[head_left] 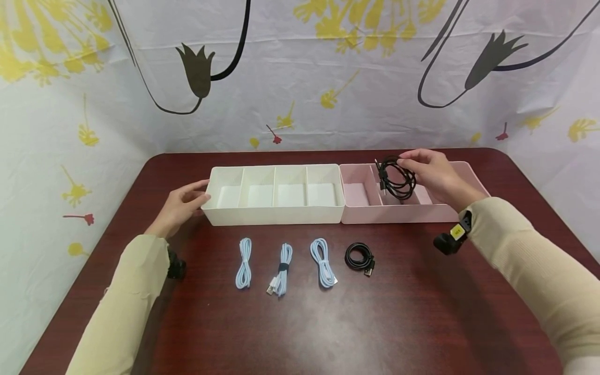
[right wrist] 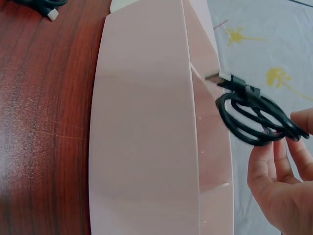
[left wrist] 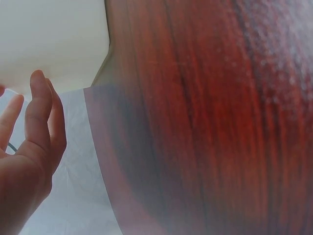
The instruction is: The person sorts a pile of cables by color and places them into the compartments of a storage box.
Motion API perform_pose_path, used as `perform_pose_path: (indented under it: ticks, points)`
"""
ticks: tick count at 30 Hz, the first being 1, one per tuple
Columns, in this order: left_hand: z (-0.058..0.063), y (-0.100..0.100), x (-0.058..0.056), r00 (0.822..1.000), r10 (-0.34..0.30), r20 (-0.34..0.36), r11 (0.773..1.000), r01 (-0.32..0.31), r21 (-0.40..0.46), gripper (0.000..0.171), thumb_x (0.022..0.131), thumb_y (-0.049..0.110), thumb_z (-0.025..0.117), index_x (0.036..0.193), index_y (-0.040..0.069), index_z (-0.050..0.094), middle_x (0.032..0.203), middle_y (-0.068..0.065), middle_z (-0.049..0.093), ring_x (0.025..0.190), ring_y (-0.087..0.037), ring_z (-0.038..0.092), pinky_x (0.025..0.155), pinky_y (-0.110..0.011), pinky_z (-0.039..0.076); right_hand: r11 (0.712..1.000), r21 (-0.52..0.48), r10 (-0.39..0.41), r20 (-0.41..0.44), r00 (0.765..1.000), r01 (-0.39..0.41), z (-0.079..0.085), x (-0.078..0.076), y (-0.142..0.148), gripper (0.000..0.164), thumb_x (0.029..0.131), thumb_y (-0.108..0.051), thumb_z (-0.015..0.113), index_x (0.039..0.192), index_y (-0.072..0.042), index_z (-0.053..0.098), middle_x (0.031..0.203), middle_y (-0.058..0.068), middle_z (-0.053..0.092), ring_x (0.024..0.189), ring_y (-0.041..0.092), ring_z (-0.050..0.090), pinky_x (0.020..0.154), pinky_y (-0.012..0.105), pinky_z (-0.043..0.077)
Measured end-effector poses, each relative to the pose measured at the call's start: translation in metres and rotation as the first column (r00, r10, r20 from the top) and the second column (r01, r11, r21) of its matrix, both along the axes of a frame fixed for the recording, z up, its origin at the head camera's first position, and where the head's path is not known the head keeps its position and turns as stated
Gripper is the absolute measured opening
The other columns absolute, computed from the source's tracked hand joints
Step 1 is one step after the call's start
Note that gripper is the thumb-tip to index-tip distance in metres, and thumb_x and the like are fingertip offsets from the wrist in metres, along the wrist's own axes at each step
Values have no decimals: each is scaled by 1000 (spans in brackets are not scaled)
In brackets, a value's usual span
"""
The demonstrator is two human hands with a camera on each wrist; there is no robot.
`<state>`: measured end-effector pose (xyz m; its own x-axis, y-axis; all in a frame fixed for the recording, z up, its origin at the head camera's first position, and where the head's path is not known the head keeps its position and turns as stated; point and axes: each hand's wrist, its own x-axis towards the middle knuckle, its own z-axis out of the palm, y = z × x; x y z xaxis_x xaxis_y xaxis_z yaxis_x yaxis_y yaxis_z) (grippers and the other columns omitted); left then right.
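Note:
My right hand pinches a coiled black USB cable between thumb and fingers, above the pink divided box. In the right wrist view the cable hangs from the fingertips with its metal plug pointing away from the hand. My left hand rests against the left end of the white divided box, its fingers extended along the wall. The left wrist view has this hand right at the box's corner. Both boxes stand end to end, and the white one's several compartments hold nothing.
Before the boxes lie three light blue bundled cables: one at left, one with a dark strap and one at right. Beside them is another coiled black cable. A patterned cloth hangs behind the dark red table.

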<state>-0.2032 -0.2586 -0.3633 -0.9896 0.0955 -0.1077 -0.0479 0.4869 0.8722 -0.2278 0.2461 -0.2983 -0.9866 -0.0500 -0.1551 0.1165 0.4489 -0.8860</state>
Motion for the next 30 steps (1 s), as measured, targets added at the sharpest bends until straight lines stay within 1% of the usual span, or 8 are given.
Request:
perform_pose_path:
  ticks: [3, 6, 9, 11, 17, 23, 27, 30]
  points:
    - [-1, 0, 0, 1000, 1, -1, 1000, -1, -1, 56, 89, 35, 52, 138, 16, 34, 120, -18, 47, 102, -26, 48, 83, -43, 45, 999, -32, -11, 9, 1000, 12, -1, 0, 0, 51, 84, -42, 56, 117, -3, 47, 119, 3, 44, 113, 18, 37, 93, 39, 36]
    - [-1, 1, 0, 1000, 1, 0, 1000, -1, -3, 56, 89, 35, 52, 138, 16, 34, 120, -18, 47, 102, -27, 48, 83, -43, 45, 997, -77, -30, 19, 999, 31, -4, -1, 1, 50, 84, -40, 57, 117, -3, 47, 113, -1, 46, 105, 12, 42, 82, 26, 43]
    - [0, 1, 0, 1000, 1, 3, 1000, -1, -3, 56, 89, 35, 52, 138, 16, 33, 120, -18, 47, 102, -27, 48, 82, -42, 45, 994, -105, -37, 20, 999, 38, -6, -3, 2, 50, 84, -38, 57, 116, -2, 47, 110, -3, 48, 99, 9, 45, 71, 18, 45]
    - [0, 1, 0, 1000, 2, 6, 1000, -2, -5, 56, 89, 35, 52, 138, 16, 33, 120, -18, 46, 103, -27, 48, 82, -41, 46, 993, -115, -41, 16, 999, 42, -8, -5, 2, 49, 84, -38, 58, 116, -2, 47, 109, -3, 48, 97, 9, 46, 69, 17, 45]
    - [1, 1, 1, 1000, 3, 8, 1000, -3, -11, 57, 89, 35, 51, 138, 16, 32, 120, -19, 46, 103, -27, 47, 82, -40, 46, 996, -76, -50, 16, 999, 51, -11, -9, 3, 46, 84, -37, 57, 115, -4, 48, 108, -4, 49, 96, 8, 46, 67, 18, 45]
    - [2, 1, 1, 1000, 5, 6, 1000, -4, -14, 56, 89, 34, 51, 138, 15, 32, 120, -19, 46, 102, -27, 48, 82, -42, 45, 998, -61, -27, 30, 999, 29, -13, -12, 4, 44, 86, -36, 56, 115, -4, 48, 109, -3, 48, 94, 8, 46, 68, 18, 45]
    - [1, 1, 1, 1000, 6, 6, 1000, -6, -9, 56, 89, 34, 51, 138, 14, 33, 120, -19, 46, 101, -26, 48, 83, -43, 45, 998, -54, -28, 38, 999, 30, -15, -12, 5, 42, 86, -35, 55, 114, -3, 48, 108, -3, 49, 96, 7, 47, 69, 18, 45]
    - [1, 1, 0, 1000, 7, 6, 1000, -7, -5, 56, 89, 34, 51, 138, 14, 33, 119, -19, 47, 101, -26, 48, 83, -43, 45, 999, -25, -27, 36, 999, 28, -16, -13, 6, 42, 87, -34, 54, 114, -3, 48, 107, -3, 49, 96, 8, 46, 69, 18, 44]
